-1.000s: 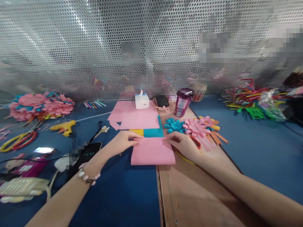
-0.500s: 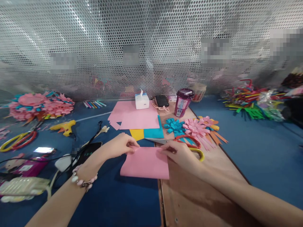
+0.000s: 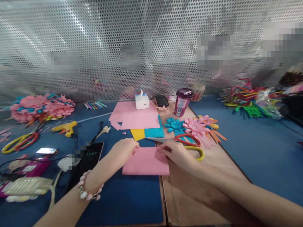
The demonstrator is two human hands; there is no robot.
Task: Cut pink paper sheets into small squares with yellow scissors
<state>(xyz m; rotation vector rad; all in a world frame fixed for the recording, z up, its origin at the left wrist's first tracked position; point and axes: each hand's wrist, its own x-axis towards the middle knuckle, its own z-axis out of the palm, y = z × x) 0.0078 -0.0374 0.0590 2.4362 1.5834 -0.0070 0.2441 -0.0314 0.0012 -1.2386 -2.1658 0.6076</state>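
A pink sheet of paper (image 3: 146,162) lies folded over in front of me, its rounded fold toward me. At its far left corner my left hand (image 3: 125,148) is closed, with the fingertips pressed on the paper's edge. My right hand (image 3: 176,154) pinches the far right part of the same edge. Just behind the right hand rest scissors (image 3: 189,140) with one red and one yellow handle loop, their blades pointing left. Beyond the hands are more pink sheets (image 3: 139,119), with a yellow sheet (image 3: 137,134) and a blue sheet (image 3: 155,129) partly under them.
Paper flowers (image 3: 195,126) lie at right, near a purple cup (image 3: 183,102). A tissue box (image 3: 142,101) stands on the pink sheets. To the left are a glue gun (image 3: 66,127), a phone (image 3: 91,157), a power strip (image 3: 28,186) with cables, and other scissors (image 3: 21,142).
My left hand has turned and moved slightly down and right, its fingers curling over the paper's edge. The near fold looks straighter. My right hand stays almost in place.
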